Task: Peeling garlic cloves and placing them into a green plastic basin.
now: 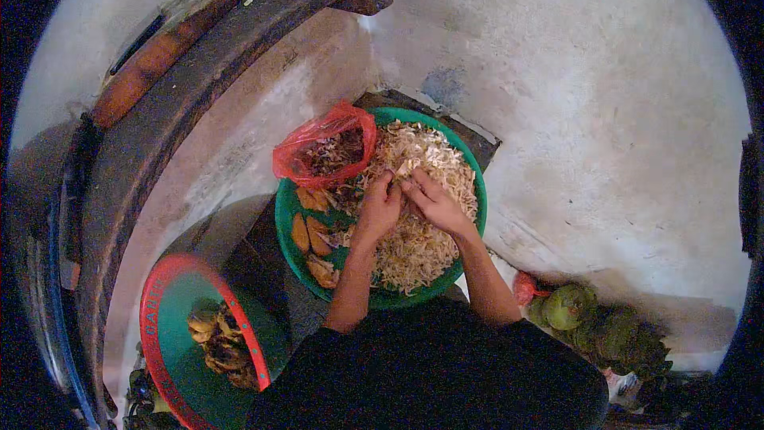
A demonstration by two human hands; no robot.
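Note:
A large green plastic basin (pixel 481 203) stands before me, heaped with pale shredded meat (pixel 412 260), which looks like chicken. Over the heap, my left hand (pixel 380 206) and my right hand (pixel 439 200) meet at the fingertips. Between them they pinch a small pale piece of meat (pixel 408 167). Several larger yellow-brown meat pieces (pixel 310 233) lie along the basin's left side. At its upper left rim rests an open red plastic bag (pixel 286 155) with dark scraps inside, too blurred to name exactly.
To my lower left is a green plastic tub (pixel 185 310) with a red rim bearing writing; browned whole pieces (pixel 221 340), perhaps poultry, lie in it. A dark wooden bench (pixel 197 83) curves along the left, holding a wooden board (pixel 161 54). Green coconuts (pixel 570 306) sit by the wall at right.

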